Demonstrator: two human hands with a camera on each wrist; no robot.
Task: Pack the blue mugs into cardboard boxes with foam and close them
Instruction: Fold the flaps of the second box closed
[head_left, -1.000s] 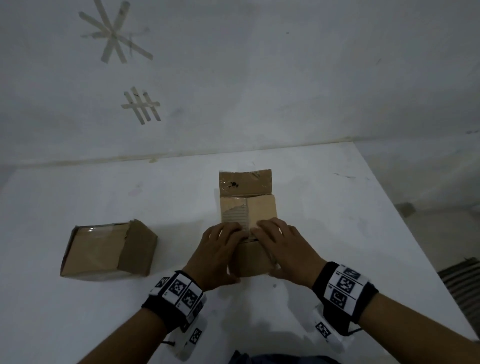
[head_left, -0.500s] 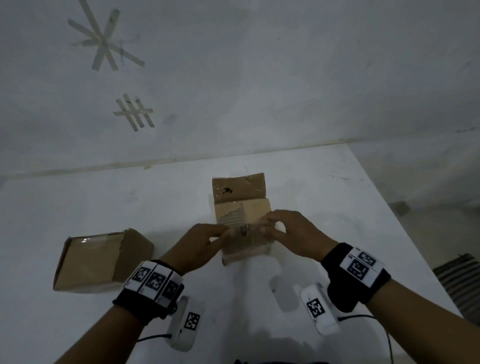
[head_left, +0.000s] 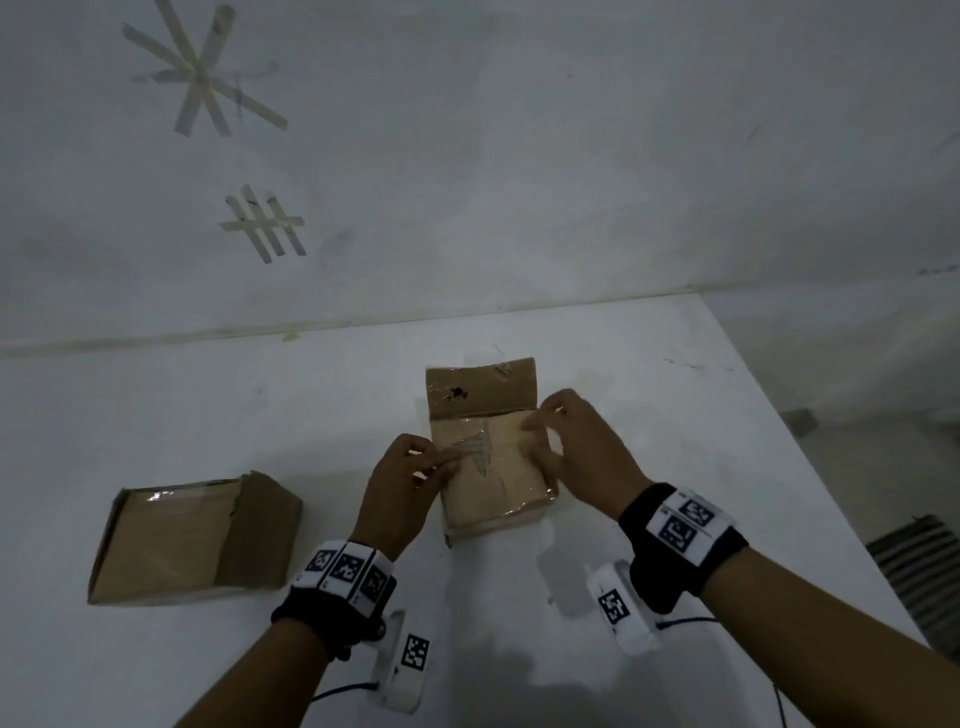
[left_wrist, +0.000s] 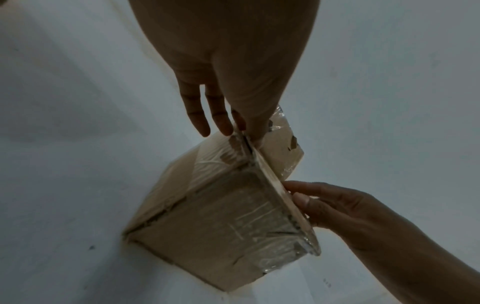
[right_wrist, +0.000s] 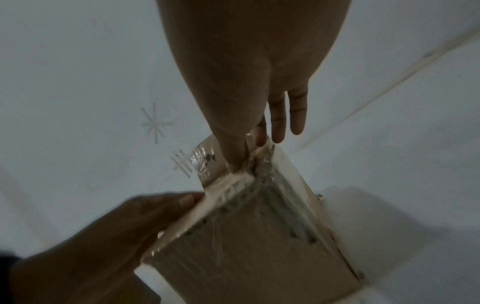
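A taped cardboard box (head_left: 493, 478) stands on the white table, its far flap (head_left: 480, 387) raised and the other top flaps folded flat. My left hand (head_left: 441, 460) pinches the left edge of the folded top. In the left wrist view my left hand (left_wrist: 244, 131) has its thumb on top of the box (left_wrist: 221, 222) and a finger under the edge. My right hand (head_left: 535, 431) pinches the right edge near the far corner, and in the right wrist view my right hand (right_wrist: 246, 156) pinches that corner of the box (right_wrist: 259, 246). No mug or foam shows.
A second cardboard box (head_left: 192, 540) lies shut on the table at the left, well apart from my hands. The white table (head_left: 675, 415) ends at a wall behind and at an edge on the right, with floor and a striped mat (head_left: 924, 577) beyond.
Both hands have left the near part of the box top, where they pressed side by side. They have spread apart to the left and right edges, and the near flap now lies flat.
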